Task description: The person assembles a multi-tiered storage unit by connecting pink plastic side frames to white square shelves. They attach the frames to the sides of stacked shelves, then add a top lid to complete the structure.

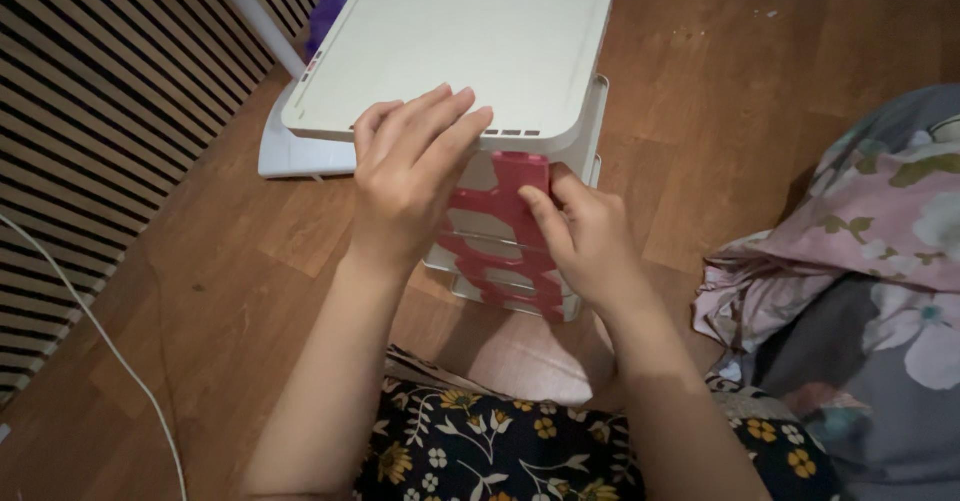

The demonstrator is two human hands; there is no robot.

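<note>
1. A white drawer unit [470, 41] stands on the wooden floor [720, 141] in the upper middle of the frame, seen from above so that its flat top fills most of the view.
2. Down its front face runs a pink handle strip [505, 236], with pale drawers showing behind it, one under another.
3. The left hand [410, 176] lies at the centre of the frame, its fingers [445, 121] stretched out nearly flat over the near edge of the top. It presses there and grips nothing.
4. The right hand [590, 241] is just right of centre, half curled against the front of the unit. Its fingertips pinch the upper right edge of the strip, beside the top drawer.
5. Both forearms come up from the bottom edge, over a dark flowered cloth [500, 451] at bottom centre.
6. A pink and grey flowered blanket [880, 261] is heaped at the right edge.
7. A slatted wall [100, 111] fills the upper left, and a white cable [100, 336] runs down the floor beside it.
8. A white base with a pole [285, 146] stands behind the unit's left corner.
</note>
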